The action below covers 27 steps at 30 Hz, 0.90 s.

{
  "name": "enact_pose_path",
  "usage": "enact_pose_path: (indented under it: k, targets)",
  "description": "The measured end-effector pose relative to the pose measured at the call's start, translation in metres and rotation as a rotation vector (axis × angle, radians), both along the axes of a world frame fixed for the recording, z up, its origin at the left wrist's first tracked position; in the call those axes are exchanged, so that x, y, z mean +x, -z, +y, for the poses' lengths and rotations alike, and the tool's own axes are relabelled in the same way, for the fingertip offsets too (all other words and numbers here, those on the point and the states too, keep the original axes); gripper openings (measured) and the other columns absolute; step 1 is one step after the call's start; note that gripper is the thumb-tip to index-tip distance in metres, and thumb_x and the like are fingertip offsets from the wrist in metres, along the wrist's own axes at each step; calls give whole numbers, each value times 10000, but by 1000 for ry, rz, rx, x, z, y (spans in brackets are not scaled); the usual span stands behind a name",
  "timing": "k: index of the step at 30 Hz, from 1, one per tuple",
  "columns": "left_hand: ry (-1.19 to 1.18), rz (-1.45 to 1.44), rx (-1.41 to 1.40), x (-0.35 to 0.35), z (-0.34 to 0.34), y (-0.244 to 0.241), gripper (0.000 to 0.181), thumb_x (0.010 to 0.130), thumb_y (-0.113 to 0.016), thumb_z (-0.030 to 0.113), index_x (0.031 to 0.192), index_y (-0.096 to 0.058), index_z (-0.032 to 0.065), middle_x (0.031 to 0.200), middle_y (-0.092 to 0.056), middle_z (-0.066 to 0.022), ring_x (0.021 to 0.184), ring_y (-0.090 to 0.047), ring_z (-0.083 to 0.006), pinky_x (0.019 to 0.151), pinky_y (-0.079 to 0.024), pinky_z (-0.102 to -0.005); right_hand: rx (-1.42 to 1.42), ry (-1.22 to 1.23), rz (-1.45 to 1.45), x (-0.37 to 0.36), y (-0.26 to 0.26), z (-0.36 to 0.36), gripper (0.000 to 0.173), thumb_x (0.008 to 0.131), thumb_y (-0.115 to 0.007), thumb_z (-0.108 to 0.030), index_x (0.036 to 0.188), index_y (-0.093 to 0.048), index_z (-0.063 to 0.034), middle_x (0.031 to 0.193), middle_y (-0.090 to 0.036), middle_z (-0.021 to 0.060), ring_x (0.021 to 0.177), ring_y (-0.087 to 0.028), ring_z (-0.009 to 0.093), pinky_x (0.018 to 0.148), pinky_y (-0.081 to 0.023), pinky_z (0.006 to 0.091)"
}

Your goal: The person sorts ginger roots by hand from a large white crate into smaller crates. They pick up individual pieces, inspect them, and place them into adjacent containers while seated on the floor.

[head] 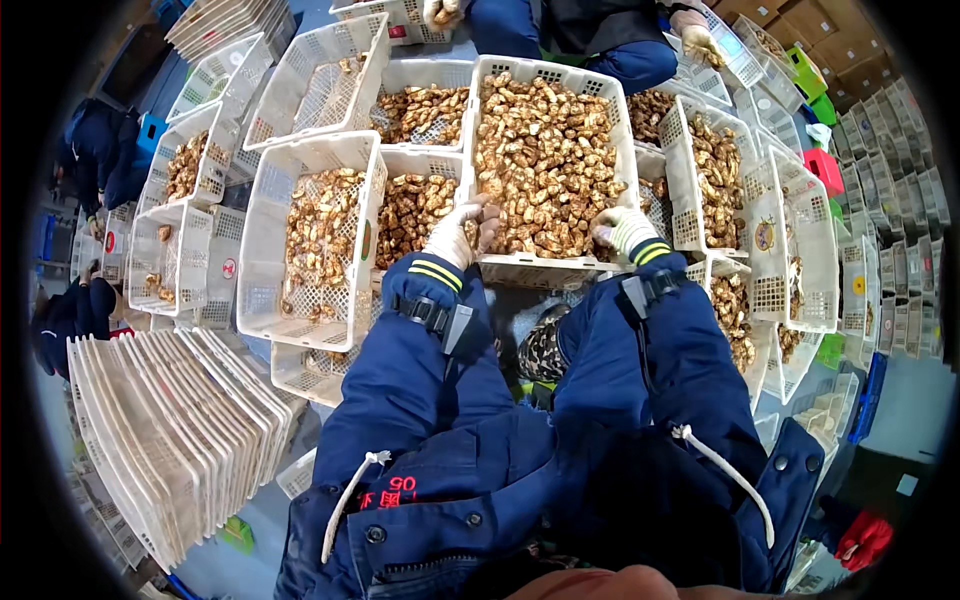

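A white perforated plastic crate [626, 150] stands before my knees, its bottom covered with small brown-and-cream mushrooms [547, 165]. My left hand [457, 231], in a whitish glove with stained fingertips, is at the crate's near left corner. Its fingers curl, with something brown beside the palm that may be a mushroom. My right hand [627, 231], gloved too, bends its fingers down at the near right corner, close to the mushrooms. Whether it grips one is hidden. Both wrists wear black straps with grey pieces over blue sleeves.
Left of me stand a mushroom crate [255, 247] and a tall stack of nested crates [172, 435]. More mushroom crates [686, 217] line the right. Across from me sits a person in blue trousers [637, 64], with gloved hands [701, 46] at either side. Other people [97, 150] work far left.
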<state>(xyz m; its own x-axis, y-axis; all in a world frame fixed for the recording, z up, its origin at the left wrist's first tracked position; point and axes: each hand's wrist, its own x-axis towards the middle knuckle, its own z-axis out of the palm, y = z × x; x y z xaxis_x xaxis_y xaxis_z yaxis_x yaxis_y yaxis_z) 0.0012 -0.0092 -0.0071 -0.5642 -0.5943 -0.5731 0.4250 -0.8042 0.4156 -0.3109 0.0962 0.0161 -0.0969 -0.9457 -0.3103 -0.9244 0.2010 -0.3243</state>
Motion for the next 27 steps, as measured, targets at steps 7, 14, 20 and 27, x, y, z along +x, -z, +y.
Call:
enact_pose_path:
  k: [7, 14, 20, 27]
  targets:
    - [-41, 62, 4, 3, 0, 7, 250, 853, -517, 140, 1086, -557, 58, 874, -585, -34, 724, -596, -154, 558, -541, -232, -39, 459, 238, -65, -56, 99, 266, 778, -643, -273, 977, -664, -98, 972, -645, 155, 887, -621, 299, 792, -488, 369]
    - [-34, 35, -25, 1, -3, 6, 260, 847, -525, 162, 1088, -567, 74, 938, -623, -51, 822, -603, -153, 609, -533, -234, -42, 438, 172, -77, -41, 99, 343, 809, -576, -326, 1079, -614, -117, 997, -634, 177, 925, -601, 335, 837, -467, 391]
    - [-48, 22, -2, 1, -3, 6, 265, 835, -547, 148, 1088, -571, 72, 949, -626, -55, 815, -613, -173, 598, -540, -250, 97, -148, -87, 11, -3, 6, 378, 881, -470, -357, 1133, -594, -103, 1024, -634, 166, 963, -592, 331, 853, -462, 374]
    - [-37, 12, -2, -2, -2, 9, 267, 850, -526, 180, 1102, -561, 97, 964, -612, -84, 807, -612, -196, 623, -541, -265, 202, -32, 9, 35, 37, -19, 337, 822, -549, -370, 933, -645, -68, 903, -654, 160, 890, -614, 323, 814, -470, 395]
